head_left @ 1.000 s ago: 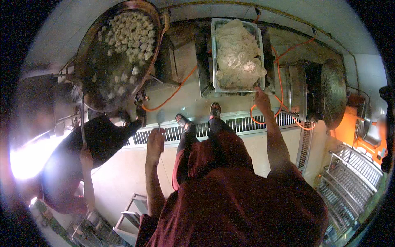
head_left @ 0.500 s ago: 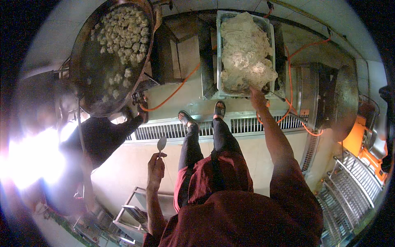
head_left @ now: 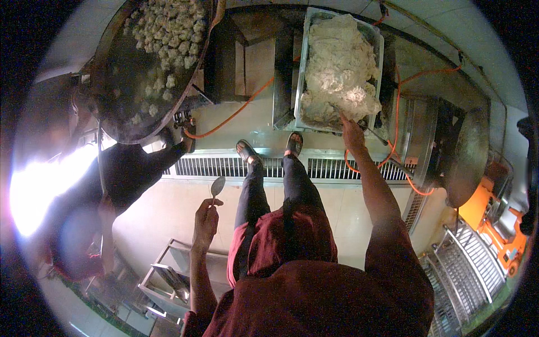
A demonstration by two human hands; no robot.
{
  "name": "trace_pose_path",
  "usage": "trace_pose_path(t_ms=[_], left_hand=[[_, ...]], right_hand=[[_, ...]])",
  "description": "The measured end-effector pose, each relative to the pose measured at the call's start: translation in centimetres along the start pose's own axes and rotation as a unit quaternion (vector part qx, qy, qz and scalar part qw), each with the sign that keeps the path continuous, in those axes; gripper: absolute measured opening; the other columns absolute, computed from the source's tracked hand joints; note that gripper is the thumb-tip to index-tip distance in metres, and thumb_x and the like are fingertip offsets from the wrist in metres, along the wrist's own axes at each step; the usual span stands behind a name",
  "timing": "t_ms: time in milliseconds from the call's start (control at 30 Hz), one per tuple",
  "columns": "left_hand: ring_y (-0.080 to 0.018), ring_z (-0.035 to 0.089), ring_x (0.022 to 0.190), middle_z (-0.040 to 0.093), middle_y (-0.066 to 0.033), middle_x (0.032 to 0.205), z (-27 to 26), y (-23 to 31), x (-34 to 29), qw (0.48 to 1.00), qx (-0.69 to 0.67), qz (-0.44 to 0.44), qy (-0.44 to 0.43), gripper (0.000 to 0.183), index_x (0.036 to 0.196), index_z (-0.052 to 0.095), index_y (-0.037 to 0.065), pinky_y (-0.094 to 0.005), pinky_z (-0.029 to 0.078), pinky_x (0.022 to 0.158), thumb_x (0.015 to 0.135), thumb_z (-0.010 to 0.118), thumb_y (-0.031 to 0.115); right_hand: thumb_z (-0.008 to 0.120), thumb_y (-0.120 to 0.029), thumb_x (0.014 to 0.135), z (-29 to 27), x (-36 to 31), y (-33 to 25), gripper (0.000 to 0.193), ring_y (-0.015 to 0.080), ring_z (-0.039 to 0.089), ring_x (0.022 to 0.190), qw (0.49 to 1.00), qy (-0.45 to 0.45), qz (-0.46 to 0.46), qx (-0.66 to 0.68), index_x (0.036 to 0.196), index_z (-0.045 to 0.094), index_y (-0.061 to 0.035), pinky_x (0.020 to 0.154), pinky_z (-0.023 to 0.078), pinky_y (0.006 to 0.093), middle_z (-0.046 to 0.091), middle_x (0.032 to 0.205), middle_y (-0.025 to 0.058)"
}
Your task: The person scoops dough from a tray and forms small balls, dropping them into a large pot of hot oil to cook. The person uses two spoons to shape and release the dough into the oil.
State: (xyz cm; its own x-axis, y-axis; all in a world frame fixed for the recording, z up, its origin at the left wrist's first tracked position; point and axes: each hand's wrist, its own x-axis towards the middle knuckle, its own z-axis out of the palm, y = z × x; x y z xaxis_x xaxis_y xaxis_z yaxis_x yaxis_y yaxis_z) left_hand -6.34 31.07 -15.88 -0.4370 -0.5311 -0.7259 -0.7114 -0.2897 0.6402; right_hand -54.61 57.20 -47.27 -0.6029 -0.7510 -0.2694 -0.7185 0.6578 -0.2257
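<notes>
Where the right hand (head_left: 351, 130) reaches out, it touches the near edge of the dough (head_left: 341, 73), a big pale lumpy heap that fills a metal tray (head_left: 304, 73). I cannot tell if its grip is closed on any dough. The left hand (head_left: 205, 220) is held up near the body, its grip shut around a spoon (head_left: 216, 187) that points up. A big dark pan (head_left: 147, 73) of pale lumps sits to the left. An orange hose (head_left: 236, 112) runs between pan and tray. A floor grate (head_left: 269, 167) lies under the feet. Another person (head_left: 112, 185) stands on the left.
</notes>
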Motion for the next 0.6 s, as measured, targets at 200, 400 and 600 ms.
trace_pose_path(t_ms=[200, 400, 600], left_hand=[[-0.0005, 0.029, 0.047, 0.033, 0.0113, 0.059, 0.4, 0.6, 0.0, 0.999, -0.033, -0.001, 0.003, 0.025, 0.118, 0.062, 0.007, -0.0231, 0.023, 0.043, 0.110, 0.042, 0.019], [-0.0001, 0.028, 0.055, 0.032, 0.0115, 0.067, 1.4, 2.4, 0.5, 0.998, -0.054, 0.000, -0.014, 0.023, 0.119, 0.064, 0.009, -0.0232, 0.023, 0.048, 0.109, 0.046, 0.021], [0.0000, 0.029, 0.057, 0.034, 0.0118, 0.068, 1.0, 3.2, 0.4, 1.000, -0.028, 0.009, -0.003, 0.022, 0.119, 0.064, 0.008, -0.0229, 0.024, 0.049, 0.107, 0.047, 0.017]], right_hand=[[0.055, -0.009, 0.100, -1.5, -2.7, -2.6, 0.051, 0.0408, 0.069, 0.110, 0.987, -0.079, 0.033, 0.136, 0.151, 0.053, -0.0079, 0.096, 0.056, 0.0528, 0.070, 0.121, 0.0273], [0.054, -0.018, 0.101, -0.5, 0.3, -5.3, 0.039, 0.0431, 0.070, 0.108, 0.985, -0.126, -0.025, 0.119, 0.135, 0.066, -0.0032, 0.097, 0.054, 0.0536, 0.072, 0.120, 0.0265], [0.055, -0.026, 0.102, -0.9, 4.3, -4.7, 0.034, 0.0399, 0.073, 0.094, 0.955, -0.208, -0.036, 0.207, 0.125, 0.074, -0.0077, 0.087, 0.057, 0.0496, 0.076, 0.106, 0.0204]])
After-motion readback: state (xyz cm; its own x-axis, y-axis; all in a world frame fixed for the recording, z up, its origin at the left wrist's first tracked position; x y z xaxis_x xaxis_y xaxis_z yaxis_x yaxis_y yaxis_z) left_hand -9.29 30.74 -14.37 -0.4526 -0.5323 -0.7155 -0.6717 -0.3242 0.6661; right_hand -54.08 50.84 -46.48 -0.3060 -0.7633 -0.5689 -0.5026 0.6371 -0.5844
